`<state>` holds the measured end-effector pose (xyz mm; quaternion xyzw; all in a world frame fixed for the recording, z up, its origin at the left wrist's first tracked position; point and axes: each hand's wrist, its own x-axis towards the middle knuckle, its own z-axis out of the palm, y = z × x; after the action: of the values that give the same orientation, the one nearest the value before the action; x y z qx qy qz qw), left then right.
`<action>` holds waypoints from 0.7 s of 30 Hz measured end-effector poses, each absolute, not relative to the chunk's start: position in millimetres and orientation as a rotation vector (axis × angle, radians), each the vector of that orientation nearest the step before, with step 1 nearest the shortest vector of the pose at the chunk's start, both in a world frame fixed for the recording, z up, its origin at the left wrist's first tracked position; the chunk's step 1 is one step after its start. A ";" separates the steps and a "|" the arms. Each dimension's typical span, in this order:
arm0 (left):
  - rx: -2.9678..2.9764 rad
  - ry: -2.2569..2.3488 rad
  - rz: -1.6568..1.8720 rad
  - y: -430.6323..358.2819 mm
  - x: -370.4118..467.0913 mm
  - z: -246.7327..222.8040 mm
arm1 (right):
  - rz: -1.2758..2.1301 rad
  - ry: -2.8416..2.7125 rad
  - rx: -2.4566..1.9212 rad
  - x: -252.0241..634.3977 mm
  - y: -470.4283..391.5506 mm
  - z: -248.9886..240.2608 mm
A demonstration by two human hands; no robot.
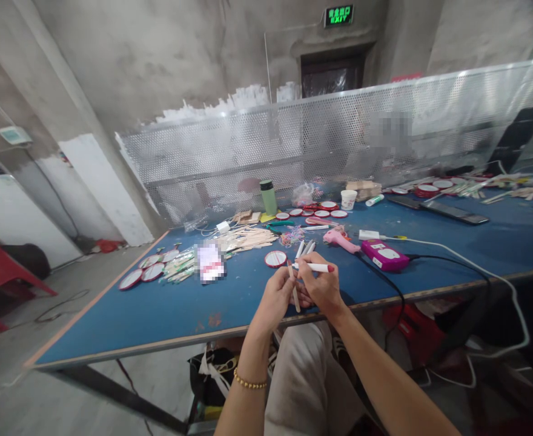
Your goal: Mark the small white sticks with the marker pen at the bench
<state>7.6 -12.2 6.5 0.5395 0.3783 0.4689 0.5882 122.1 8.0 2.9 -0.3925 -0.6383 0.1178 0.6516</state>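
Note:
My left hand (277,295) holds a flat wooden craft stick (297,300), which slants down between the fingers near the table's front edge. My right hand (324,292) grips a white marker pen (315,267) with a red end pointing right; its other end is close to the top of the stick. Whether the tip touches the wood is too small to tell. Just beyond my left hand lies a round white disc with a red rim (276,259). Several white pens (305,248) rest on the table behind my hands.
A pink glue gun (341,241) and a purple box (384,255) with cables lie to the right. Craft sticks (252,238) are piled left of centre. A green bottle (269,198), paper cup (349,200) and phone (455,212) stand or lie farther back, before a perforated metal screen (248,145).

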 end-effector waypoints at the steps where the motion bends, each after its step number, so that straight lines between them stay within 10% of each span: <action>1: 1.254 0.881 1.091 -12.0 7.6 6.3 | 0.263 -1.446 -0.893 122.3 7.9 3.0; 21: 1.287 0.878 1.100 -11.8 8.2 6.6 | 0.272 -1.462 -0.897 121.7 8.6 3.1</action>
<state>8.2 -11.8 6.6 0.5504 0.3756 0.4705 0.5785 121.7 8.6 3.1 -0.3942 -0.6424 0.1196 0.6462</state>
